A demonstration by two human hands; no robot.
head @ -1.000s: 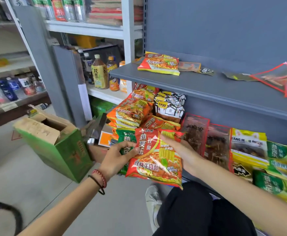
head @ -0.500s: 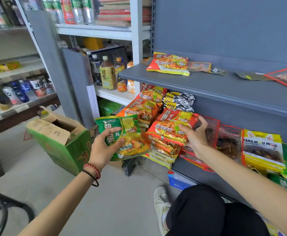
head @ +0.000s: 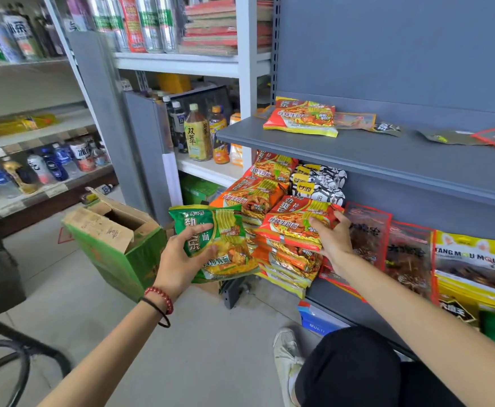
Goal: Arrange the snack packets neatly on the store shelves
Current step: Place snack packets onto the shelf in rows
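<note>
Green "劲乐" pkt [head: 229,229] gripped in L hand [head: 181,259]; R hand [head: 333,239] pinches red "红烧牛肉面" pkt [head: 292,227] atop stack [head: 290,262].

Grey shelf [head: 387,160] bears noodle packet [head: 300,120], perhaps sachets [head: 355,121].

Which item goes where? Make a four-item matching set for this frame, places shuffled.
Items:
1. green noodle packet
2. red noodle packet
3. cardboard box
4. yellow tea bottle

Places:
A. on the floor, flaps open
B. on the white shelf
C. gripped by the left hand
D. on top of the packet stack, gripped by the right hand

Pairs: 1-C, 2-D, 3-A, 4-B.
</note>
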